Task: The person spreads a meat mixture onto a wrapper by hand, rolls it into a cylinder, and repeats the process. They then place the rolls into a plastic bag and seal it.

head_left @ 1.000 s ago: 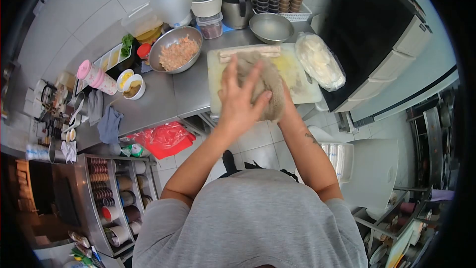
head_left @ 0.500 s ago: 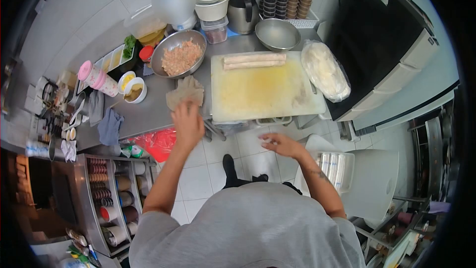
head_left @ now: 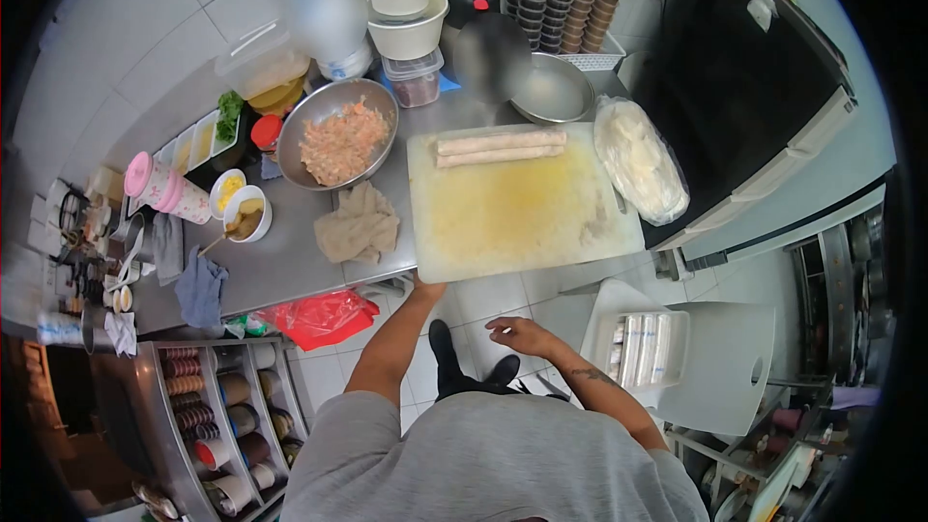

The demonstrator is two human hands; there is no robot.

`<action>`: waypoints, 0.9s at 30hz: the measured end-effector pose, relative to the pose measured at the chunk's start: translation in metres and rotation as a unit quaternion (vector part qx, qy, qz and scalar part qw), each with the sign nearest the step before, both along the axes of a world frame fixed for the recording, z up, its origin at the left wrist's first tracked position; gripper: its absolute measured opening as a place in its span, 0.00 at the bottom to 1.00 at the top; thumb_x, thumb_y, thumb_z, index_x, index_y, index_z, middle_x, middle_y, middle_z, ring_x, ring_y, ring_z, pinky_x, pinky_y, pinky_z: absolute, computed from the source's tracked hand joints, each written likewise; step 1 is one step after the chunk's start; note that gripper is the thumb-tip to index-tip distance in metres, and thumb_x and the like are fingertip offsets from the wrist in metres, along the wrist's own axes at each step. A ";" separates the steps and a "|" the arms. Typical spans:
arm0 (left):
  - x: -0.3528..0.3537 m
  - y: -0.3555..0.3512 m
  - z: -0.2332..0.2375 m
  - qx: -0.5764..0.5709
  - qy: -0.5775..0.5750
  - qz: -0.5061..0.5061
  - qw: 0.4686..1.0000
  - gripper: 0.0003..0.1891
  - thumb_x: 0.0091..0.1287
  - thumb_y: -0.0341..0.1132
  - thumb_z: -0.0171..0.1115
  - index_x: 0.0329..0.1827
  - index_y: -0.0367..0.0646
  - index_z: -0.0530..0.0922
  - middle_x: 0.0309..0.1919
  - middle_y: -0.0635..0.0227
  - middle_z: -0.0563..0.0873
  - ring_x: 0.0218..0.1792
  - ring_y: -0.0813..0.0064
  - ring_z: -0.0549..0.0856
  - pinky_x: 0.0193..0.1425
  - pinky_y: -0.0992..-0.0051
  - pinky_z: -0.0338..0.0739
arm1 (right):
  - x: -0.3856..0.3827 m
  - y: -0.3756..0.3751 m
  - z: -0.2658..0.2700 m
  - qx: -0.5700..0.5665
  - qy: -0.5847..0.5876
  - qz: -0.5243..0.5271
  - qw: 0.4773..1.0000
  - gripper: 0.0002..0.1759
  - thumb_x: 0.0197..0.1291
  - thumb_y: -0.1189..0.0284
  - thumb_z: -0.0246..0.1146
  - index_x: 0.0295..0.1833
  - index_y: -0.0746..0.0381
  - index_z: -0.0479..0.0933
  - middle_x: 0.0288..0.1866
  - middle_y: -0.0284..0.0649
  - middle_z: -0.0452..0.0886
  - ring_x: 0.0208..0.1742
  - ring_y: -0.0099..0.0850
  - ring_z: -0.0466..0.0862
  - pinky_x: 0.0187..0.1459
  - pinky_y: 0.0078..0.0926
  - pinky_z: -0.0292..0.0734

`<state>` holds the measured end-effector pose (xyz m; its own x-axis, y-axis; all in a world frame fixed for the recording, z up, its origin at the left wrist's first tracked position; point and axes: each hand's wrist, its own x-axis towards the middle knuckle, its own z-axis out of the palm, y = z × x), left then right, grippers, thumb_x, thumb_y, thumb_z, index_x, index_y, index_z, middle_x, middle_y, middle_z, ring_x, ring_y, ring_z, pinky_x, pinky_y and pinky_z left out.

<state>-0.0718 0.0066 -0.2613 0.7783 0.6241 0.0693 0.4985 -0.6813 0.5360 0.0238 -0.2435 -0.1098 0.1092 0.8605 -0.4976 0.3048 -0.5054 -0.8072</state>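
Observation:
My left hand [head_left: 427, 284] is at the front left edge of the cutting board [head_left: 512, 232], its fingers hidden beneath the board. In front of the table, over the floor, hangs my right hand [head_left: 520, 336], fingers loosely apart and nothing in them. Two long pale rolls [head_left: 501, 147] lie side by side along the back of the board. A beige cloth [head_left: 358, 222] rests left of the board. Behind that cloth is a metal bowl [head_left: 289, 140] of pinkish chopped filling [head_left: 343, 143].
A bag of white dough [head_left: 638, 159] lies right of the board. An empty metal bowl [head_left: 551, 89] sits behind it. Small bowls and a pink-lidded cup [head_left: 164, 184] stand left. Below right, a white chair [head_left: 720, 367] and a tray of wrapped rolls [head_left: 646, 348].
My left hand has moved from the beige cloth to the board's front left edge. My right hand has shifted slightly down and left. The camera view has shifted, and a dark blur covers part of the jug.

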 end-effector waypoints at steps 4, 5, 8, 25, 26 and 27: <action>0.004 0.017 -0.047 -0.322 -0.220 0.015 0.921 0.18 0.69 0.35 0.55 0.61 0.40 0.74 0.55 0.55 0.82 0.53 0.59 0.81 0.60 0.65 0.76 | 0.004 0.018 -0.023 -0.072 0.137 -0.093 0.984 0.24 0.67 0.61 0.60 0.65 0.58 0.72 0.53 0.42 0.81 0.50 0.33 0.83 0.48 0.34 0.79; 0.004 0.021 -0.055 -0.368 -0.253 0.016 0.895 0.18 0.69 0.34 0.55 0.61 0.40 0.74 0.54 0.54 0.82 0.53 0.59 0.81 0.60 0.65 0.76 | 0.004 0.023 -0.030 -0.087 0.167 -0.121 0.975 0.26 0.67 0.60 0.60 0.67 0.58 0.70 0.55 0.42 0.80 0.51 0.34 0.83 0.48 0.34 0.79; 0.005 0.023 -0.071 -0.391 -0.279 0.007 0.877 0.18 0.69 0.34 0.55 0.60 0.41 0.75 0.54 0.54 0.82 0.52 0.57 0.82 0.59 0.65 0.77 | 0.003 0.046 -0.043 -0.105 0.244 -0.191 0.945 0.31 0.67 0.59 0.59 0.72 0.57 0.62 0.65 0.43 0.73 0.56 0.37 0.81 0.49 0.39 0.79; -0.077 -0.087 0.215 -0.215 0.025 -0.155 0.964 0.08 0.68 0.34 0.55 0.40 0.38 0.70 0.35 0.48 0.82 0.40 0.42 0.82 0.42 0.52 0.74 | 0.035 0.130 -0.144 -0.012 0.345 -0.229 0.910 0.38 0.68 0.40 0.47 0.72 0.56 0.59 0.71 0.45 0.64 0.68 0.46 0.68 0.59 0.60 0.70; -0.087 -0.086 0.234 -0.213 0.026 -0.142 0.966 0.08 0.67 0.34 0.55 0.40 0.38 0.70 0.33 0.47 0.82 0.39 0.42 0.82 0.41 0.51 0.73 | 0.040 0.118 -0.130 -0.026 0.329 -0.234 0.914 0.39 0.67 0.39 0.46 0.69 0.58 0.61 0.68 0.46 0.67 0.65 0.46 0.72 0.57 0.59 0.72; -0.095 -0.080 0.251 -0.211 0.027 -0.129 0.969 0.08 0.67 0.34 0.55 0.39 0.38 0.70 0.30 0.46 0.82 0.38 0.42 0.82 0.41 0.51 0.73 | 0.043 0.109 -0.120 -0.039 0.312 -0.240 0.919 0.40 0.67 0.37 0.45 0.67 0.60 0.63 0.64 0.48 0.71 0.61 0.46 0.76 0.55 0.57 0.74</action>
